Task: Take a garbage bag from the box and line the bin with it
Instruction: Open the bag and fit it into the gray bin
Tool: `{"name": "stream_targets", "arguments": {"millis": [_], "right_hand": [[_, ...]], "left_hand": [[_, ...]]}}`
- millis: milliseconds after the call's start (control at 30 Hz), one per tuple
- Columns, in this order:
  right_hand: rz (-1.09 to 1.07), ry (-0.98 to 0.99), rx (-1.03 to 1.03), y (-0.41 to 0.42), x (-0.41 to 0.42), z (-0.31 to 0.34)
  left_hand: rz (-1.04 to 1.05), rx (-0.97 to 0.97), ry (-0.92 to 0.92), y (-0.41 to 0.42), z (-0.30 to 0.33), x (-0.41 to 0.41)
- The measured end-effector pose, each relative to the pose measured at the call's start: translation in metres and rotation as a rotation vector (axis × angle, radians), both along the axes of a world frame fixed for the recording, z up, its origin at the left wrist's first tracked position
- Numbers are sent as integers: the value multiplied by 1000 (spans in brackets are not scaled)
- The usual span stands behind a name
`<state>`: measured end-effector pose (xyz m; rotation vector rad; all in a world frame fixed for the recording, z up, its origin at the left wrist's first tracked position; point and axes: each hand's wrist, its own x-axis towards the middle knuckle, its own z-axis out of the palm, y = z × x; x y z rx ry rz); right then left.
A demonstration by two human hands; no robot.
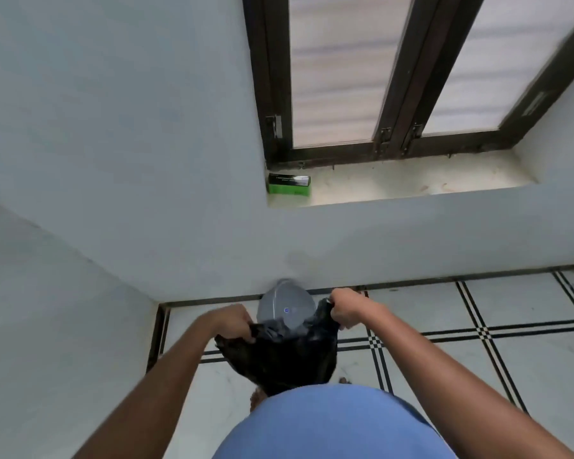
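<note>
A black garbage bag (290,354) hangs stretched between my hands over the floor. My left hand (234,319) grips its left edge and my right hand (347,309) grips its right edge. Just beyond the bag stands a grey bin (285,308) against the wall, its lower part hidden by the bag; I cannot tell whether the bag touches its rim. The green and black bag box (289,184) lies on the window ledge above, at its left end.
A white wall meets the tiled floor (478,359) with black line patterns right behind the bin. A corner wall stands on the left. The window ledge (411,183) sits under a dark-framed window. My blue shirt fills the bottom.
</note>
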<state>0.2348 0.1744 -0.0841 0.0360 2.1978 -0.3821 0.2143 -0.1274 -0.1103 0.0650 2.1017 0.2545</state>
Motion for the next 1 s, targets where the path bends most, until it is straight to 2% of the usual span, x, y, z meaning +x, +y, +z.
{"name": "stream_targets", "arguments": {"millis": [100,167,233,267,300,333,367,400,433,467,500,567,633,700,733,833,867,900,933,1000], "right_hand": [[-344,66,-250,16,-1,-11],[-599,94,-459,21,-8,-2],[-698,119,-625,25,-14,9],[-679,151,-646,25,-16,15],[-609,188,-572,27,-18,17],[-502,236,-401,28,-17,20],[-375,297,-144,29,-16,24],[-281,351,91,26,-17,27],[-214,390,221,21,-17,28],[-180,438,231,15,-16,30],[-165,499,138,8,-15,32],[-145,607,-196,-9,-15,41],[-182,604,-492,-21,-17,46],[-215,616,-574,-23,-22,45],[-267,639,-592,-18,-25,40],[-463,628,-637,4,-29,32],[-482,621,-629,11,-30,31],[-487,593,-621,18,-31,31],[-479,526,-608,23,-30,33],[-427,298,-590,30,-29,40]], "left_hand": [[443,235,201,-10,-13,4],[595,293,294,-11,-1,-6],[635,250,369,-13,14,-15],[595,195,411,-15,24,-19],[531,135,448,-18,32,-21],[475,104,467,-20,40,-23],[466,132,458,-20,48,-25],[516,236,417,-18,57,-26],[598,385,347,-14,65,-26],[653,526,278,-9,75,-24],[666,649,231,-2,85,-22],[602,824,170,16,103,-17],[533,899,161,29,116,-16],[476,781,195,26,118,-22],[378,599,228,19,115,-26],[10,-120,348,-10,100,-36],[20,-187,360,-21,91,-38],[105,-119,354,-30,83,-40],[268,50,309,-36,78,-42],[739,517,83,-36,76,-39]]}}
